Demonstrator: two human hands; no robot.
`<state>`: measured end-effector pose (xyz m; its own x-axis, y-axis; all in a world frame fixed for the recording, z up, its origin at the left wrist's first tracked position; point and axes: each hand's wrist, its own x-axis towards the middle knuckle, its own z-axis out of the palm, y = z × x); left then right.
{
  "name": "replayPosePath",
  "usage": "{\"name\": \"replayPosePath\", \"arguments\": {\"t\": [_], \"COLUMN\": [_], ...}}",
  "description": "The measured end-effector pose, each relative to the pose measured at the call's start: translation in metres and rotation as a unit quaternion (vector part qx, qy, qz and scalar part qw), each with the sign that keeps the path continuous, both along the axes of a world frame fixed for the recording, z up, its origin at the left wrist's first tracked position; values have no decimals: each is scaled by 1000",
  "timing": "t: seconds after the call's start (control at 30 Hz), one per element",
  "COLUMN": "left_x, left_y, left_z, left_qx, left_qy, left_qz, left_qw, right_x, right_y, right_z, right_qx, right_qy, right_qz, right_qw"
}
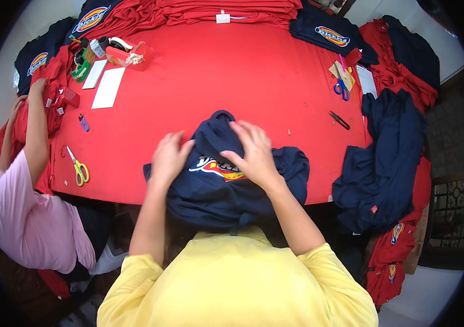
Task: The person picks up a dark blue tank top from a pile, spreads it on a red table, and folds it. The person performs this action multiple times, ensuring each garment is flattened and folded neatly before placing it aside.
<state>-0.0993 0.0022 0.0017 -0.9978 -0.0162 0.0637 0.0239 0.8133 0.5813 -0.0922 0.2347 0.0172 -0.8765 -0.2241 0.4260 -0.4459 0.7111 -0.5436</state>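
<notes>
A navy hooded sweatshirt (226, 191) with a colourful chest print lies bunched at the table's near edge, partly hanging over it. Its hood (213, 136) points away from me and folds over part of the print. My left hand (170, 158) rests at the garment's left side, thumb apart from the curved fingers. On the right of the hood, my right hand (255, 155) is spread over the cloth, thumb across the print. Neither hand visibly pinches the fabric; whether the fingertips press on it I cannot tell.
The red-covered table (215, 76) carries yellow-handled scissors (79, 168), blue scissors (342, 87), thread snips (340, 120) and a red tape dispenser (128, 54). Folded red garments (232, 12) line the back; navy ones (382, 163) drape at right. A person in pink (30, 218) handles red garments at left.
</notes>
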Motion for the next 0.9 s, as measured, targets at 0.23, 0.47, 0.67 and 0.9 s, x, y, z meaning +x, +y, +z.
{"name": "replayPosePath", "arguments": {"t": [0.23, 0.47, 0.67, 0.9], "left_x": [47, 151, 146, 129], "left_y": [37, -34, -29, -36], "left_z": [-31, -15, 47, 12], "left_qx": [166, 437, 729, 721], "left_qy": [-81, -198, -144, -261], "left_qz": [-198, -46, -166, -151], "left_qw": [963, 877, 649, 624], "right_x": [64, 198, 197, 179], "right_y": [29, 141, 117, 112], "right_z": [-33, -17, 55, 14], "right_qx": [-30, -502, -688, -743], "right_qy": [-240, -298, -140, -335], "right_qz": [126, -235, 90, 157], "right_qw": [962, 777, 706, 558]}}
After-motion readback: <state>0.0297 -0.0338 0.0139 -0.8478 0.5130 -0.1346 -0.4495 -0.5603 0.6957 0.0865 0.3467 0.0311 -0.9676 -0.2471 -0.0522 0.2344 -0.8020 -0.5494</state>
